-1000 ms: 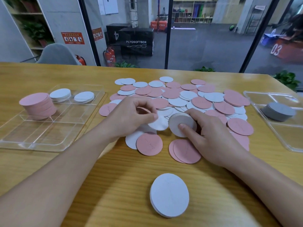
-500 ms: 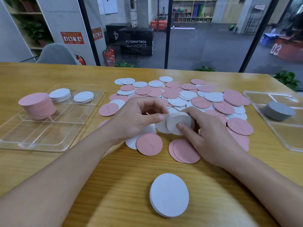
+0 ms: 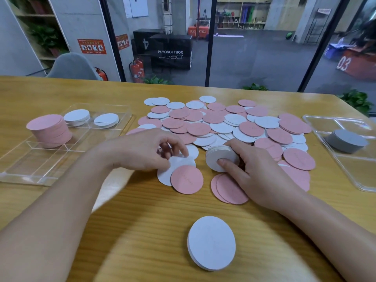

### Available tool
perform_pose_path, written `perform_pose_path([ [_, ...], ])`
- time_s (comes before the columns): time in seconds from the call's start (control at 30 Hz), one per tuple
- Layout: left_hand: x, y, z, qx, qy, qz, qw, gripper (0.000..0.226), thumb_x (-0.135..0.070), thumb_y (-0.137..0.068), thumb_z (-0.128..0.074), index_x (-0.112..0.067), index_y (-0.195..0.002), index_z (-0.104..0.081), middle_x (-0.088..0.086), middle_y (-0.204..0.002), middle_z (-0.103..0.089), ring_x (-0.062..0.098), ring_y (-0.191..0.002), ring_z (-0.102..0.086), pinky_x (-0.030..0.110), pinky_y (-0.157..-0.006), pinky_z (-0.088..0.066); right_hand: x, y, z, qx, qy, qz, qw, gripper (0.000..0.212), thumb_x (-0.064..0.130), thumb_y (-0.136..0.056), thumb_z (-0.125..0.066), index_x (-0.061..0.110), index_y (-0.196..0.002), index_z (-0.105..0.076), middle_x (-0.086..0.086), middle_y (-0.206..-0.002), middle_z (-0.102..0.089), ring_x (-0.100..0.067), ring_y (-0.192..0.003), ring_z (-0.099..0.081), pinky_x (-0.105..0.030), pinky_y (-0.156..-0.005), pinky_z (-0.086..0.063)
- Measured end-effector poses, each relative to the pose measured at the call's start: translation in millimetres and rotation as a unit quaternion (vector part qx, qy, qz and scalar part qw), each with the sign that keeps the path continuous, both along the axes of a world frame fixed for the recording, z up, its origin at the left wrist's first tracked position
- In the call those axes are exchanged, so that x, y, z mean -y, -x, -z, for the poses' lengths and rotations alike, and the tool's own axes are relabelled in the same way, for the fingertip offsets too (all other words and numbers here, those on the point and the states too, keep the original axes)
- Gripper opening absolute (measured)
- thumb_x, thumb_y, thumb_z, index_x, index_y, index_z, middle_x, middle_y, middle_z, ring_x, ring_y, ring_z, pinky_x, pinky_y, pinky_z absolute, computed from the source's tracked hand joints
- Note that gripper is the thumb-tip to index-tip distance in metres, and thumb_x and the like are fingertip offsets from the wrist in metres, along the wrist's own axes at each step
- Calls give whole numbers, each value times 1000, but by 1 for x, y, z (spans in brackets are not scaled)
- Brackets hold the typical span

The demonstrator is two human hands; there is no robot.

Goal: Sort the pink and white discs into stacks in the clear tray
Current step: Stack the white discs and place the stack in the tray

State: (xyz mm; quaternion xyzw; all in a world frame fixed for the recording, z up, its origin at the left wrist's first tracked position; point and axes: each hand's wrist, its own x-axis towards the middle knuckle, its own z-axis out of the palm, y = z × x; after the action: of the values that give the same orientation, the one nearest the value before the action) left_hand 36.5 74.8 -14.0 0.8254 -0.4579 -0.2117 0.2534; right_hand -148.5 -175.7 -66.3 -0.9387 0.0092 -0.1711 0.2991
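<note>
From the head camera, the right hand (image 3: 256, 169) grips a short stack of white discs (image 3: 221, 157) at the near edge of the pile of pink and white discs (image 3: 223, 123). These look thin, light and stiff, best pinched by the rim. The left hand (image 3: 146, 149), which met the stack half a second ago, has drawn back and pinches a loose white disc (image 3: 175, 163). The clear tray (image 3: 30, 159) sits left.

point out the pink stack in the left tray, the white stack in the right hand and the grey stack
pink stack (image 3: 45, 123), head view, on its top disc
white stack (image 3: 215, 159), head view, on its top face left of the thumb
right hand (image 3: 262, 171), head view, on the back of the hand
grey stack (image 3: 345, 137), head view, on its top face
</note>
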Motion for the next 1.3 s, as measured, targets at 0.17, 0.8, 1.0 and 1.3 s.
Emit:
perform_pose_path([
  [0.17, -10, 1, -6, -21, -49, 7, 999, 62, -19, -81, -96, -49, -130, -71, -19, -116, -63, -3, -84, -60, 20, -84, -56, -1, 1, 0, 1, -8, 0, 1000, 16, 40, -107, -62, 25, -102, -59, 9, -85, -64, -15, -82, -57, -31, -72, -46],
  [0.8, 5, 11, 1, 55, -37, -57, 996, 39, -32, -79, -97, -37, -103, -68, -10, -102, -69, 0, -72, -56, 22, -70, -50, 0, 1, 0, 4, -4, -2, 1000, 12, 37, -107, -63, 27, -102, -60, 10, -87, -64, -14, -84, -57, -32, -73, -46],
  [1.0, 29, 16, 22, 43, 156, -89, 983, 17, -20, -93, -87, -31, -101, -77, -11, -97, -76, 0, -79, -60, 10, -70, -45, 0, 2, 0, 5, -1, -4, 1000, 15, 38, -106, -63, 25, -100, -59, 9, -84, -63, -15, -81, -57, -33, -71, -46],
  [1.3, 32, 12, 25, -98, 295, -173, 935, 21, -29, -108, -72, -13, -97, -79, 2, -92, -78, 11, -80, -66, 37, -74, -55, 1, 4, -2, 12, -9, 0, 1000, 18, 40, -106, -64, 27, -96, -58, 9, -80, -62, -14, -78, -56, -32, -66, -44],
])
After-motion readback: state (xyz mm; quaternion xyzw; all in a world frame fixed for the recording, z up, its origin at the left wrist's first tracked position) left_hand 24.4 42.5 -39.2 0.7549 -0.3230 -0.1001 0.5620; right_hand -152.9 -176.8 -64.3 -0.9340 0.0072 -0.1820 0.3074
